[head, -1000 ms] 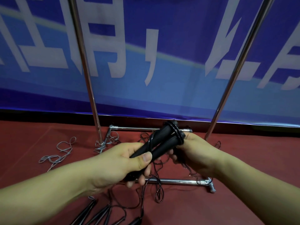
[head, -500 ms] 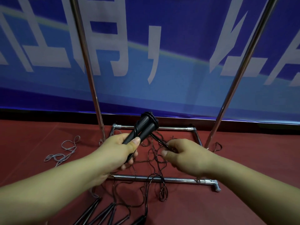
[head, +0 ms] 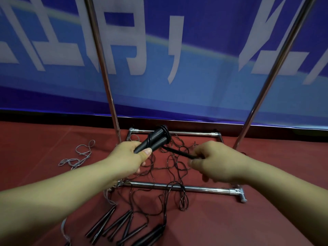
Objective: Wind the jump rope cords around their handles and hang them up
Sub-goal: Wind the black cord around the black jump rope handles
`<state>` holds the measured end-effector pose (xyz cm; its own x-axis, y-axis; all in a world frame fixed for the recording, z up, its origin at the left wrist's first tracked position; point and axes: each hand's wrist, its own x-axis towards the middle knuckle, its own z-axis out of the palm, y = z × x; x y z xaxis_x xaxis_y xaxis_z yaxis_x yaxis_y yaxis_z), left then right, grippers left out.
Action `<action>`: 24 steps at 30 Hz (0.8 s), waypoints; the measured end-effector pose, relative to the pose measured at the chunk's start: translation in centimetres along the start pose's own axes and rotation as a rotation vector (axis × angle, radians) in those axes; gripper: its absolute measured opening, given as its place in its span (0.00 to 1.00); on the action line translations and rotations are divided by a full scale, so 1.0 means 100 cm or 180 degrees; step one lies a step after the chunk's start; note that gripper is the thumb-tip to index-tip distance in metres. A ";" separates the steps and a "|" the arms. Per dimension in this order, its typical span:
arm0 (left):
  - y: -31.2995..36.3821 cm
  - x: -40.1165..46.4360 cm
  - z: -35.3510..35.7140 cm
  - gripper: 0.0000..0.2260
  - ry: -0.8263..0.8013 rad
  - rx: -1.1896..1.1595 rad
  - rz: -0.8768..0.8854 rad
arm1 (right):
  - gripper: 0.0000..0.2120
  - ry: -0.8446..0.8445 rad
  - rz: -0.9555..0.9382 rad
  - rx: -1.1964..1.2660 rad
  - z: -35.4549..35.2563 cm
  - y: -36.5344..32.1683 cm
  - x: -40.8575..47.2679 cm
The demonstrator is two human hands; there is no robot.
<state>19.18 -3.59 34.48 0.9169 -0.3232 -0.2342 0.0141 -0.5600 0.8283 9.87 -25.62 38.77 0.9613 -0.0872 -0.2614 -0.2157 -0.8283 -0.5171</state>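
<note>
Handles: a pair of black handles (head: 154, 141), side by side, tilts up and away from the person, with a few turns of black cord (head: 176, 151) looped round the far ends.
Cord: it runs taut from the handles' far end rightward into the other hand, above the middle of the rack base.
Left hand: the left hand (head: 130, 158) clasps the near ends of the handles, thumb on top.
Right hand: the right hand (head: 215, 161) pinches the taut cord between fingers and thumb.
Rack: a chrome rack (head: 193, 188) stands on the red floor (head: 248, 219), its base rails framing loose tangled cords (head: 174, 176); two uprights rise in front of a blue banner (head: 204, 82).
Near edge of floor: more black handles (head: 115, 223) lie there.
Left of rack: a grey cord (head: 79, 158) lies loose.
</note>
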 end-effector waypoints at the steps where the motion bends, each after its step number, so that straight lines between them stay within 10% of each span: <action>1: -0.002 0.001 -0.002 0.08 0.0008 0.0050 0.0010 | 0.13 0.0036 0.0042 -0.0034 -0.002 0.001 0.000; 15: 0.020 -0.019 0.005 0.08 -0.1075 0.1514 0.0530 | 0.12 0.1303 -0.0667 -0.0070 -0.019 0.005 -0.010; 24: 0.035 -0.035 0.002 0.07 -0.1892 0.1730 0.1102 | 0.08 0.1227 -0.0675 0.0065 -0.016 0.017 -0.006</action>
<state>15.93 -4.54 38.15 0.4727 -0.8014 -0.3665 -0.5573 -0.5940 0.5802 9.17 -27.91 39.38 0.9776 -0.1198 0.1733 -0.0065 -0.8393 -0.5436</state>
